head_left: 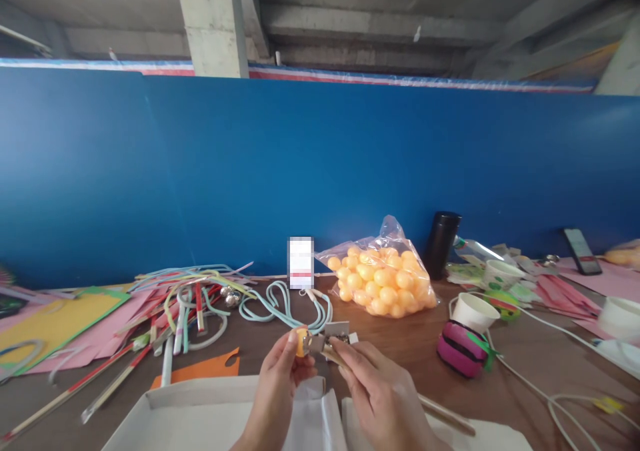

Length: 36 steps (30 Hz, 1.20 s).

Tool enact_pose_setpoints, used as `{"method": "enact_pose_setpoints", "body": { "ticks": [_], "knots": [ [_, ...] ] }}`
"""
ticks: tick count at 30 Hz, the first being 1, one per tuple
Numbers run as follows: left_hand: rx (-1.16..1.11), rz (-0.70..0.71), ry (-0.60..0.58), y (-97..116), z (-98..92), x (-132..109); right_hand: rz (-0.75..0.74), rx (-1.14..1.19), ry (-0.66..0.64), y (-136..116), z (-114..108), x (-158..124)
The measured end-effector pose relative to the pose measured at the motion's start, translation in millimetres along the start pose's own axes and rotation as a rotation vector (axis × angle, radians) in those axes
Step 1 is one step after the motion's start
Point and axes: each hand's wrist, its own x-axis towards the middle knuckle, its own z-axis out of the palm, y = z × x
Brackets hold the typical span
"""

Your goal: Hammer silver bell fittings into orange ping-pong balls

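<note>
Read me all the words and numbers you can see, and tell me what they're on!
I can't read any words, numbers or signs here.
White panel by the blue wall: blurred into blocks, unreadable.
Phone on the right: screen too small to read.

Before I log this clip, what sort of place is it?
Probably a craft workspace in a bare concrete building: there's a bag of orange balls, coloured paper and a concrete pillar.
</note>
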Motion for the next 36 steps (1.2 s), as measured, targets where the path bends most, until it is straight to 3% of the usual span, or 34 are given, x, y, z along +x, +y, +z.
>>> {"method": "enact_pose_setpoints", "body": {
  "ticks": [36],
  "knots": [
    [-0.019, -0.012, -0.004, -0.5, 0.7, 0.8, 0.013, 0.03, -0.015, 2.1, 2.3, -0.4]
  ]
}}
